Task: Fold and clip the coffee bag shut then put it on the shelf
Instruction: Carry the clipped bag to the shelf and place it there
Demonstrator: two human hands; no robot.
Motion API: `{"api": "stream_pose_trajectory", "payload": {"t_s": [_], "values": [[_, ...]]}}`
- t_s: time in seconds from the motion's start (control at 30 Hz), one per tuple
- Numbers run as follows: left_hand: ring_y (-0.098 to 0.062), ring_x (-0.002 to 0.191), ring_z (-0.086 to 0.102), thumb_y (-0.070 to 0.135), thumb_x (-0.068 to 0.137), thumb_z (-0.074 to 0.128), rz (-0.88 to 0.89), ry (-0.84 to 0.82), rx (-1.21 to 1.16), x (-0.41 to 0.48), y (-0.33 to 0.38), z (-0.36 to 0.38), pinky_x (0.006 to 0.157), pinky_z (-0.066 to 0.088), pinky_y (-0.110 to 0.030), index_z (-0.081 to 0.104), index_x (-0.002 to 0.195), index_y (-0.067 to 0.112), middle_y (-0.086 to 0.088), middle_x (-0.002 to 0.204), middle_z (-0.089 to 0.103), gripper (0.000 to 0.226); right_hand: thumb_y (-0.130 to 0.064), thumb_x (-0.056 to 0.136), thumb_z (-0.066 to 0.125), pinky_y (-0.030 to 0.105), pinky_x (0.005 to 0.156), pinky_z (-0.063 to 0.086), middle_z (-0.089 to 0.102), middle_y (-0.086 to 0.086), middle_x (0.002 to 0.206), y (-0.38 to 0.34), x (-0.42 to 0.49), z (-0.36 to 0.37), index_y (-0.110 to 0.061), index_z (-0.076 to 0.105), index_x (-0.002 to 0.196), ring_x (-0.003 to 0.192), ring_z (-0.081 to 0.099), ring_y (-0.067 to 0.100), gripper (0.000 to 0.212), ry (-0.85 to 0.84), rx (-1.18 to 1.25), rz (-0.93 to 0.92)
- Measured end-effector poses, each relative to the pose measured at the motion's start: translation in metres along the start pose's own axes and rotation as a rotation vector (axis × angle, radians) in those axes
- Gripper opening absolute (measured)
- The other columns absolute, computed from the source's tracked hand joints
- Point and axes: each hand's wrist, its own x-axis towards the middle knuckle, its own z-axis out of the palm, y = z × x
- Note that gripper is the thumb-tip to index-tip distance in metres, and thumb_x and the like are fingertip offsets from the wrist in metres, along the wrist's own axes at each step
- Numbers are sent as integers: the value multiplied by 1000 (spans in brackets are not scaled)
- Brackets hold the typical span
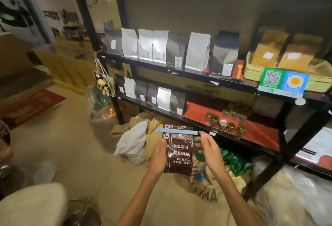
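Note:
A dark brown coffee bag (180, 152) with white lettering is held upright in front of the black shelf (197, 77). A pale blue clip (177, 131) runs across its folded top. My left hand (159, 155) grips the bag's left edge, thumb on the front. My right hand (209, 149) hovers just right of the bag with fingers spread, holding nothing; whether it touches the bag's edge I cannot tell.
Rows of silver and black coffee bags (161, 48) fill the shelf's middle tiers. A red-lined tier (233, 127) holds small glass jars (226, 119). A cream tray (287, 74) with brown packets sits at right. Burlap sacks (206, 189) and a white sack (133, 143) lie on the floor below.

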Motion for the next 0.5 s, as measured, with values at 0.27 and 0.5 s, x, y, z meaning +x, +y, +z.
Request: {"api": "stream_pose_trajectory", "payload": {"t_s": [0.27, 0.5], "values": [[1, 111, 62, 37, 107, 32, 65, -270, 128, 162, 16, 6, 97, 47, -20, 54, 128, 34, 10, 122, 66, 30, -65, 81, 59, 48, 121, -10, 57, -20, 137, -65, 153, 3, -42, 7, 154, 144, 29, 5, 93, -6, -905, -272], [-9, 105, 69, 25, 107, 35, -6, -308, 121, 291, -5, 41, 84, 57, -24, 52, 131, 28, -1, 119, 69, 29, -44, 88, 64, 42, 101, 48, 68, -10, 127, -51, 284, 3, -40, 59, 128, 119, 62, 17, 41, -252, -986, -116]]}}
